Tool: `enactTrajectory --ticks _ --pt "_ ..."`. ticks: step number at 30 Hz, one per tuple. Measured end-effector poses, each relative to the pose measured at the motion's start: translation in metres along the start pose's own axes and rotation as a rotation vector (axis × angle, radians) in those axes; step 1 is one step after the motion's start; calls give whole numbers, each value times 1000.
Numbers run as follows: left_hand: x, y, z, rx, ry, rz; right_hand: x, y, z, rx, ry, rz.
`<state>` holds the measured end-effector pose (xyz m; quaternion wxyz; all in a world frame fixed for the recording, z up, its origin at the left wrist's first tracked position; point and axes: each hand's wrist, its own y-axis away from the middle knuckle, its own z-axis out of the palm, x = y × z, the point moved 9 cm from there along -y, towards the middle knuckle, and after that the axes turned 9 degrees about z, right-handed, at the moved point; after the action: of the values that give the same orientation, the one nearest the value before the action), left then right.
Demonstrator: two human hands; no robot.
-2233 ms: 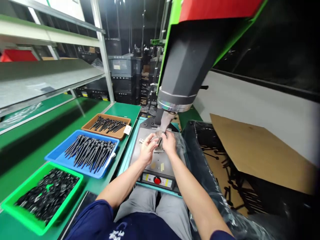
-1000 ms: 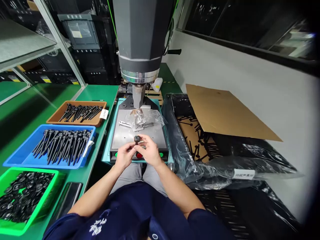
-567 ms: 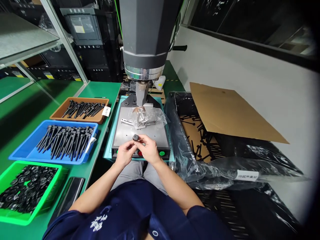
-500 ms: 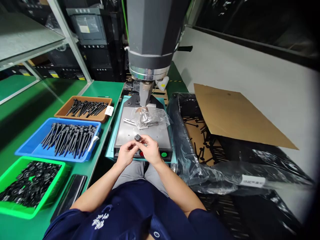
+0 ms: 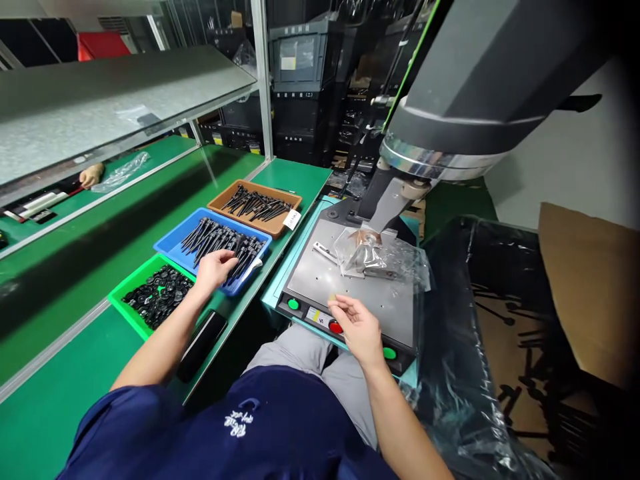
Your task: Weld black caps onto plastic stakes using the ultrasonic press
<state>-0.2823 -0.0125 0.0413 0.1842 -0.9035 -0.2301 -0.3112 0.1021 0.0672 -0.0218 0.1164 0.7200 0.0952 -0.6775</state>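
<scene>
My left hand is over the near side of the blue tray, its fingers curled together at the black rods lying there. Whether a rod is between its fingertips is hidden. My right hand hovers above the front edge of the press base, close to the red button. Its thumb and fingers are drawn into a pinch, and what is in them, if anything, cannot be made out. The black knob seen earlier is not discernible in either hand.
A green tray of small black round parts and a brown tray of rods flank the blue one. The press head hangs over a plastic-wrapped fixture. At right stands a plastic-lined box. Another person's hand shows at far left.
The view has swung left. My hands have parted: the left moved from the black knob to the blue tray, while the right stays by the press front. The knob is no longer visible.
</scene>
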Motion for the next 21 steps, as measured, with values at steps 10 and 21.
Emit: enactTrajectory --ticks 10,21 --pt "-30 -24 51 -266 -357 65 16 13 -3 -50 50 90" --pt "-55 23 -53 30 -440 -71 68 146 -179 23 173 510"
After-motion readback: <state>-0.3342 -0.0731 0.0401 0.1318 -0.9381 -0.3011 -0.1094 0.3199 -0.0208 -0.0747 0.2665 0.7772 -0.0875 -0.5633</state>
